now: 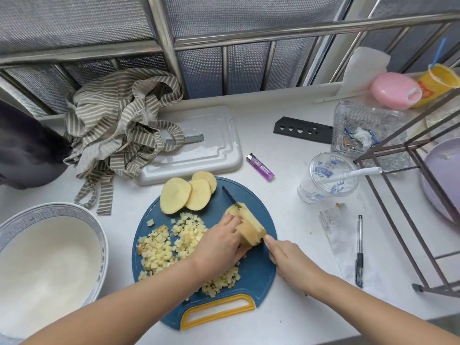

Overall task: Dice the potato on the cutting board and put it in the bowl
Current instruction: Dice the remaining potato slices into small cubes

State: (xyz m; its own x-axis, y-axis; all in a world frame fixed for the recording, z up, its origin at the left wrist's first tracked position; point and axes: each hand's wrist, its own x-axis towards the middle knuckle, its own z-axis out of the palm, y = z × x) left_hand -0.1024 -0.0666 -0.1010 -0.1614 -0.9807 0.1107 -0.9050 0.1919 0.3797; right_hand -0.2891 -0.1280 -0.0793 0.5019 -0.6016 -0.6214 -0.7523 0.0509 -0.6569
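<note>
At the near edge of the counter, both bare forearms reach forward over the blue cutting board, whose yellow handle points toward the person. Diced potato lies in loose heaps across the board's left and near parts, some cubes browned at the edges.

Above the dice, the left hand lies palm down, wrist low, its fingers curled over the left side of the potato stack and holding it against the board. The right hand comes in from the right, clenched around the handle of the knife; the handle itself is hidden in the fist, and one finger stretches forward to touch the stack's near end. Only the dark blade tip shows, sticking out past the stack's far end and angled away to the left. The stack is pale yellow, a few flat slabs pressed together, lying lengthwise under the blade.

Beyond it, three round potato slices overlap at the board's far rim. Left of the board stands the bowl, apart from it, showing a white inside and a blue-patterned rim.

Farther back lie a purple lighter, a grey lid, a striped cloth and a clear plastic cup.
</note>
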